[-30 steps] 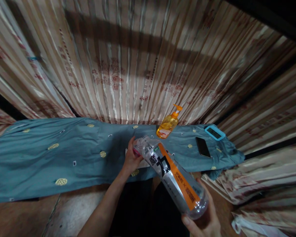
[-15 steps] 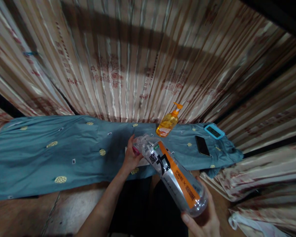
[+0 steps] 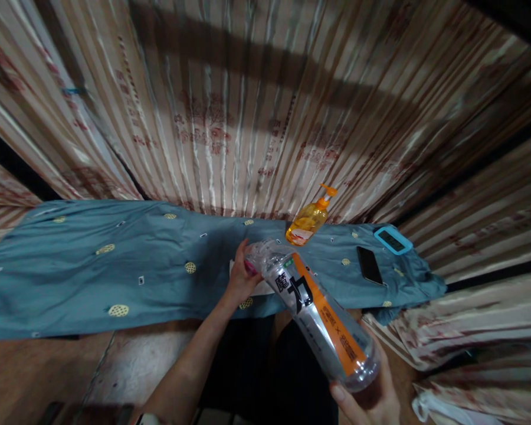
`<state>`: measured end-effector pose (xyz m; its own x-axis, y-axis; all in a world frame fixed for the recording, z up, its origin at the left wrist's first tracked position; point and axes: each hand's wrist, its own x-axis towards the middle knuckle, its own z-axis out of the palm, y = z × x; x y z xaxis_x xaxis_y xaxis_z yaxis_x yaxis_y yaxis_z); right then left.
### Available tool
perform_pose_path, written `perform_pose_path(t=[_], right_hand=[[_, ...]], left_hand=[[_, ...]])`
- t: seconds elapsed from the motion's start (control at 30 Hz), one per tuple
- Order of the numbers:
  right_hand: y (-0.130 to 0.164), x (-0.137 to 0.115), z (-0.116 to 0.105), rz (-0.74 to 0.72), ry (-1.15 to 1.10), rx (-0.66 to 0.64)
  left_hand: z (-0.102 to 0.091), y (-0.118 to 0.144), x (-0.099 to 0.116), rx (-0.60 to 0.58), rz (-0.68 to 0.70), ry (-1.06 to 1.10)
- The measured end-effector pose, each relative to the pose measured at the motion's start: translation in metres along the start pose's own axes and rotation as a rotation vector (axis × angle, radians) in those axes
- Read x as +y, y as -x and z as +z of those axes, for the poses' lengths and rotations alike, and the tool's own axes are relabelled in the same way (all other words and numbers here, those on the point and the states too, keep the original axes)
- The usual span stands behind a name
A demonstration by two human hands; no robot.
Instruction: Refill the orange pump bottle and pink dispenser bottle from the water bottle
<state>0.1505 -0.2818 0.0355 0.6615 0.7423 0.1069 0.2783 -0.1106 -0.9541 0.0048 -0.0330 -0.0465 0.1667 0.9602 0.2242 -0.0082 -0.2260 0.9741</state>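
Note:
A clear plastic bottle with an orange and black label lies tilted, neck pointing away from me. My right hand grips its base at the bottom of the view. My left hand is closed around the bottle's neck, where a pink cap shows between the fingers. Under the neck, a white sheet lies on a blue-grey cloth with yellow dots that covers a low surface.
An orange pump bottle stands at the cloth's far edge. A black phone and a device in a light-blue case lie at the cloth's right end. Striped curtains hang behind and to the right. Brown floor lies below.
The view has shifted slightly. Both hands keep the same hold on the bottle, and it stays at the same tilt.

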Motion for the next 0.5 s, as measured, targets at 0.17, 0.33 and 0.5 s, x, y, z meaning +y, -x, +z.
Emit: perform_pose_path(t=[0.17, 0.33, 0.5], right_hand=[[-0.0007, 0.0030, -0.0027, -0.024, 0.044, -0.008], [0.0001, 0.0021, -0.0028, -0.003, 0.044, -0.006], [0.0013, -0.0017, -0.0014, -0.005, 0.045, -0.014]], left_hand=[[0.0007, 0.0004, 0.0026, 0.022, -0.018, -0.008], [0.0004, 0.0003, 0.0044, 0.023, -0.021, -0.023], [0.0003, 0.0006, 0.0029, 0.012, 0.007, -0.003]])
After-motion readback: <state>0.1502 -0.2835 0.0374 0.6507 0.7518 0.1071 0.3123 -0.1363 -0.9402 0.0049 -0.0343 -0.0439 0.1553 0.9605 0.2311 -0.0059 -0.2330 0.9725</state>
